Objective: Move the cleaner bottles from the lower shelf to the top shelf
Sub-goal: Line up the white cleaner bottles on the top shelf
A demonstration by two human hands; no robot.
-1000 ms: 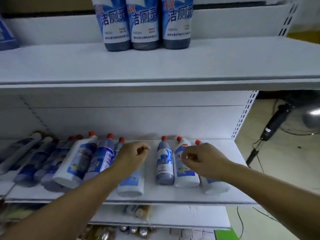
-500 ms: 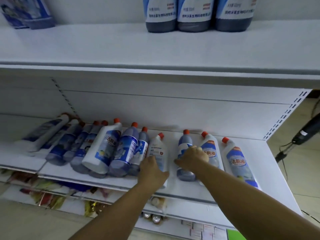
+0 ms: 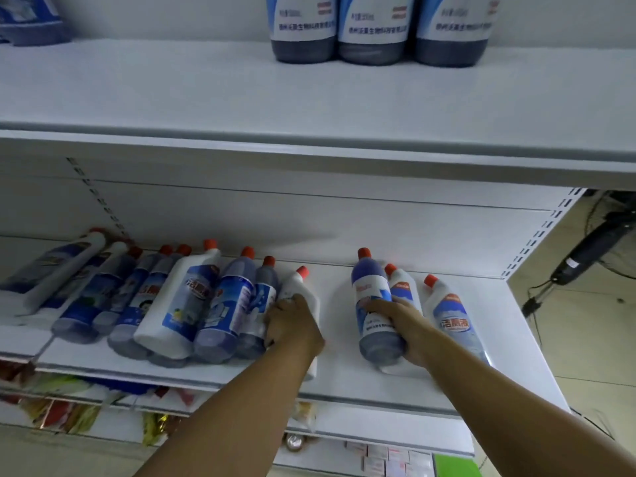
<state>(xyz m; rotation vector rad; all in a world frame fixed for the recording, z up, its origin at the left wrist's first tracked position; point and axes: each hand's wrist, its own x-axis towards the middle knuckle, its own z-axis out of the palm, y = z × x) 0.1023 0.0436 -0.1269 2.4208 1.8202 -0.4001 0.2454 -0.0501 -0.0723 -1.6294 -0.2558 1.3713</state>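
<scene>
Several red-capped cleaner bottles lie on the lower shelf (image 3: pixel 344 387). My left hand (image 3: pixel 292 321) grips a white bottle (image 3: pixel 300 287) at the right end of the left-hand row. My right hand (image 3: pixel 399 325) grips a blue-grey bottle (image 3: pixel 373 304) and has it tilted up off the shelf. Two white bottles lie beside it: one (image 3: pixel 404 290) partly behind my right hand, the other (image 3: pixel 451 321) to its right. Three blue-grey bottles (image 3: pixel 375 32) stand at the back of the top shelf (image 3: pixel 275 108).
A row of several bottles (image 3: pixel 186 301) lies packed on the lower shelf's left. More blue packs (image 3: pixel 31 18) sit at the top shelf's far left. Coloured packets (image 3: pixel 62 407) fill the shelf below. A black fan (image 3: pixel 592 242) with cables stands on the floor, right.
Both hands reached down onto the lower shelf and closed on bottles. The right one has raised the blue-grey bottle off the shelf. The camera view shifted right and down.
</scene>
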